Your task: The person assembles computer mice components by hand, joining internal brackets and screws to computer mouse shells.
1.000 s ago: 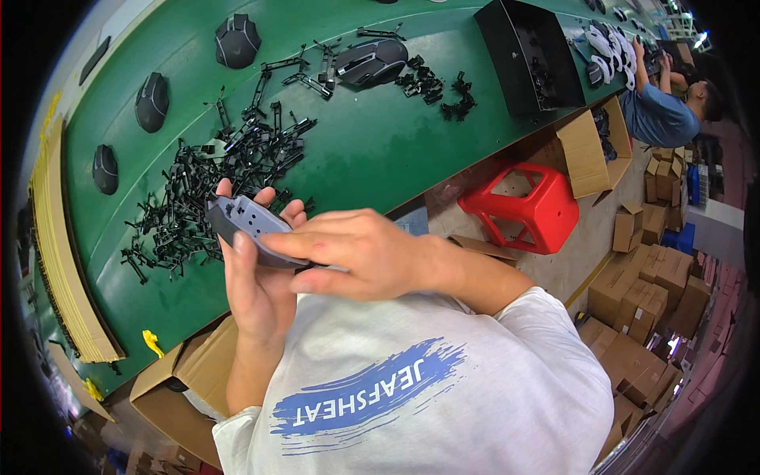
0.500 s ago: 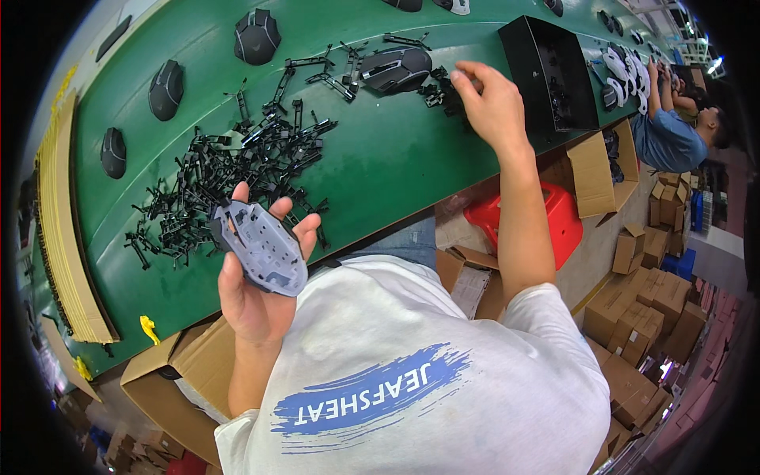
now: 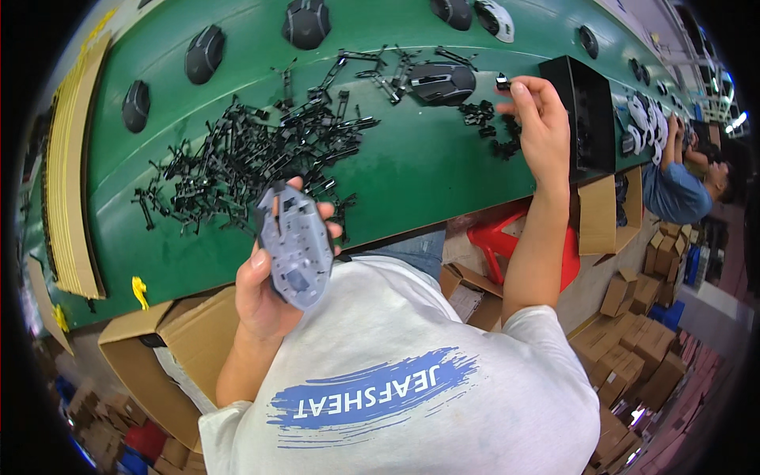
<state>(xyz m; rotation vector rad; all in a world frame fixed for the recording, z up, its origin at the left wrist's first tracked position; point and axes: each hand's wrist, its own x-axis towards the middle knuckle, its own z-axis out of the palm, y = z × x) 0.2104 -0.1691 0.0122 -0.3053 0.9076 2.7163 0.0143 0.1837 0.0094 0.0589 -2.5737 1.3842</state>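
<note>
My left hand [image 3: 265, 305] is closed around the edges of a grey computer mouse shell [image 3: 299, 257], whose hollow inner side faces up. My right hand [image 3: 545, 134] pinches a small black plastic piece [image 3: 503, 82] between thumb and fingertips, above the table. Beneath and beside that hand lies a little cluster of small black parts [image 3: 477, 113]. An assembled-looking black mouse [image 3: 443, 84] rests just left of the cluster. A big heap of thin black plastic brackets [image 3: 245, 154] spreads over the table beyond my left hand.
Along the far side of the green table [image 3: 412, 174] stand several mice, including a black one [image 3: 307, 24] and a white one [image 3: 495, 21]. A black box [image 3: 590, 119] is at the right. Cardboard boxes [image 3: 198, 332] and a red stool [image 3: 495, 237] stand below. Co-workers [image 3: 681, 190] sit farther right.
My right hand has lifted from the small parts with a black piece in its fingers. The shell in my left hand has turned more upright. The whole view has shifted.
</note>
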